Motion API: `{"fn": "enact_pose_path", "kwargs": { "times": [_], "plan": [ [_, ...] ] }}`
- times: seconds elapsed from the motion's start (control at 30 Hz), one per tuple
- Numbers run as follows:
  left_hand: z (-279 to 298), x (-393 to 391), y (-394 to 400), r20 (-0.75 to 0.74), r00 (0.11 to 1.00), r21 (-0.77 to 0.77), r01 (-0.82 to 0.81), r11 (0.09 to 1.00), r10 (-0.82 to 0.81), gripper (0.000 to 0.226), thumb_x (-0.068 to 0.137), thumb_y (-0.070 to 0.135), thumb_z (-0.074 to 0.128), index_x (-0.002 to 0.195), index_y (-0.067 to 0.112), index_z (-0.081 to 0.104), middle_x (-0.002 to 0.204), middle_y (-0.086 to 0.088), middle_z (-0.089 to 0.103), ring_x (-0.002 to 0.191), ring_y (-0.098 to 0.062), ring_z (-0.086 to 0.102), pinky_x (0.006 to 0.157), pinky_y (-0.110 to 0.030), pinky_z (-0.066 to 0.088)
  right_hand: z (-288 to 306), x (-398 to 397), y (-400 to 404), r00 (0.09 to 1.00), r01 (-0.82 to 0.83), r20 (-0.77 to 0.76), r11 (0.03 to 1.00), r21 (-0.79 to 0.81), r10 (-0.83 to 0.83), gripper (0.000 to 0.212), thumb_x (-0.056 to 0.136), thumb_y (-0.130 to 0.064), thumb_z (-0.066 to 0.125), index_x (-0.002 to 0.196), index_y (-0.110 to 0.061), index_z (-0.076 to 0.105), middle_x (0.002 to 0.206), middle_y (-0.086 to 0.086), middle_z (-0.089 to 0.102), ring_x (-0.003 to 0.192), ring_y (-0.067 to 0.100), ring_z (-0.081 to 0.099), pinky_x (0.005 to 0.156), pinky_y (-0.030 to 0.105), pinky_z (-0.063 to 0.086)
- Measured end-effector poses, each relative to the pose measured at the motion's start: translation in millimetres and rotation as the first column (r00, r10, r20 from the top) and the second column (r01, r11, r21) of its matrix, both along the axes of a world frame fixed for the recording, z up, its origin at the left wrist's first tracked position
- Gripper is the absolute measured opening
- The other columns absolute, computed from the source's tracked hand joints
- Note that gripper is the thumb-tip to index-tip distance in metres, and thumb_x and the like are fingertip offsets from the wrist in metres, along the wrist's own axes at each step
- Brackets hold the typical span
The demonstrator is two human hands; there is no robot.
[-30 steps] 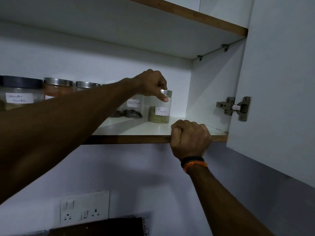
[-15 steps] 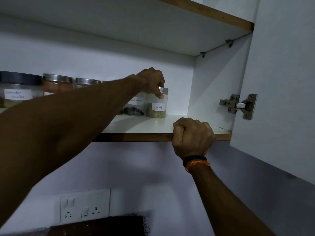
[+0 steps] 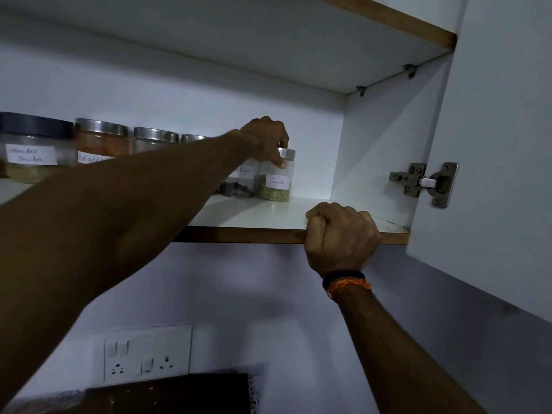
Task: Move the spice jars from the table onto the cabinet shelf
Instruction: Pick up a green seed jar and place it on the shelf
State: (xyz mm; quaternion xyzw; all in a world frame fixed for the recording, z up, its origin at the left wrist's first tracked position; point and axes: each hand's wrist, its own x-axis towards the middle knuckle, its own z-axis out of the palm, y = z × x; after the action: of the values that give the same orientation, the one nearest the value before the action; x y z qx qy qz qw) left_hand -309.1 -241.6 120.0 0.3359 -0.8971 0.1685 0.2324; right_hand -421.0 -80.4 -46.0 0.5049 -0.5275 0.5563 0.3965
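You are at the placing step: the cabinet shelf already carries a row of jars along its back, and the fennel jar stands upright at the right end of that row, well in from the front edge and short of the right wall. Your right hand grips the shelf's front edge near its right end, fingers curled over the wooden lip, steadying you. Your left hand reaches over the row and holds the fennel jar by its steel lid, thumb down the front of the lid, fingers curled over the top. The jar sits directly under those fingers, just beside the black pepper jar. Judging by its flat footing, the next move is to let go and draw the arm back without brushing the neighbours.
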Motion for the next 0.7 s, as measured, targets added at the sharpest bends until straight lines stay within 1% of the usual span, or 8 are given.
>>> {"fn": "enact_pose_path", "kwargs": {
  "times": [0.13,0.33,0.4,0.43,0.5,0.53,0.6,0.7],
  "plan": [
    [1.7,-0.7,-2.9,-0.009,1.0,-0.006,0.0,1.0,0.0,0.046,0.083,0.043,0.077,0.112,0.008,0.071,0.112,-0.008,0.071,0.092,-0.015,0.051,0.08,-0.032,0.041,-0.4,-0.7,-1.4,1.0,0.004,-0.009,1.0,-0.007,-0.004,0.04,0.082,-0.03,0.041,0.063,-0.013,0.072,0.053,0.001,0.064,0.047,0.021,0.054,0.062,0.03,0.045],
    [0.8,-0.8,-5.5,-0.009,1.0,-0.002,-0.027,1.0,0.027,0.048,0.083,0.043,0.077,0.115,0.009,0.069,0.117,-0.008,0.069,0.094,-0.016,0.051,0.081,-0.034,0.043,-0.4,-1.8,-2.5,1.0,0.023,-0.012,1.0,-0.001,-0.023,0.04,0.081,-0.03,0.041,0.062,-0.014,0.071,0.052,0.0,0.062,0.046,0.02,0.052,0.061,0.029,0.043],
    [-0.8,-0.8,-3.2,-0.005,0.999,0.001,-0.034,0.999,0.034,0.055,0.084,0.044,0.076,0.125,0.009,0.065,0.126,-0.01,0.066,0.104,-0.021,0.055,0.086,-0.036,0.044,-0.2,-1.9,-1.4,1.0,0.03,-0.008,0.999,0.018,-0.03,0.04,0.081,-0.031,0.04,0.061,-0.015,0.07,0.052,-0.001,0.061,0.046,0.02,0.05,0.061,0.029,0.042],
    [-2.1,-0.2,-1.0,-0.008,0.999,-0.002,-0.036,0.999,0.036,0.061,0.084,0.045,0.075,0.132,0.009,0.06,0.134,-0.01,0.062,0.114,-0.025,0.056,0.092,-0.038,0.044,-0.6,-1.6,-0.9,0.999,0.038,-0.008,0.999,0.027,-0.037,0.039,0.082,-0.031,0.04,0.061,-0.015,0.07,0.051,-0.001,0.06,0.047,0.019,0.049,0.061,0.028,0.04],
    [-4.2,1.6,5.3,-0.027,0.999,0.0,-0.042,0.999,0.042,0.074,0.084,0.046,0.075,0.144,0.011,0.048,0.149,-0.008,0.051,0.134,-0.029,0.047,0.105,-0.042,0.04,-0.3,-1.9,-0.2,0.998,0.055,-0.005,0.997,0.05,-0.055,0.04,0.082,-0.031,0.039,0.062,-0.016,0.069,0.052,-0.001,0.059,0.047,0.019,0.049,0.061,0.028,0.037],
    [-5.5,4.6,10.3,-0.031,0.999,0.003,-0.043,0.999,0.043,0.076,0.085,0.046,0.074,0.147,0.012,0.044,0.153,-0.008,0.046,0.138,-0.029,0.042,0.109,-0.043,0.038,0.0,-1.0,1.3,0.998,0.06,-0.003,0.996,0.065,-0.06,0.041,0.083,-0.032,0.038,0.062,-0.015,0.07,0.052,-0.001,0.06,0.048,0.018,0.048,0.062,0.027,0.036],
    [-8.4,10.3,21.6,-0.022,0.999,0.012,-0.036,0.999,0.036,0.076,0.086,0.044,0.073,0.149,0.014,0.041,0.155,-0.007,0.043,0.141,-0.029,0.038,0.111,-0.042,0.035,0.4,0.0,4.4,0.997,0.072,-0.008,0.992,0.107,-0.071,0.042,0.084,-0.031,0.038,0.066,-0.014,0.071,0.055,0.0,0.062,0.05,0.018,0.049,0.063,0.028,0.034],
    [-14.3,20.2,42.2,0.001,1.0,0.04,-0.019,0.999,0.019,0.073,0.087,0.039,0.073,0.148,0.013,0.042,0.154,-0.007,0.045,0.139,-0.029,0.04,0.11,-0.041,0.037,0.9,1.8,10.4,0.992,0.122,-0.044,0.965,0.233,-0.115,0.041,0.088,-0.029,0.035,0.072,-0.013,0.07,0.061,0.001,0.064,0.055,0.019,0.051,0.07,0.033,0.036]
  ]
}}
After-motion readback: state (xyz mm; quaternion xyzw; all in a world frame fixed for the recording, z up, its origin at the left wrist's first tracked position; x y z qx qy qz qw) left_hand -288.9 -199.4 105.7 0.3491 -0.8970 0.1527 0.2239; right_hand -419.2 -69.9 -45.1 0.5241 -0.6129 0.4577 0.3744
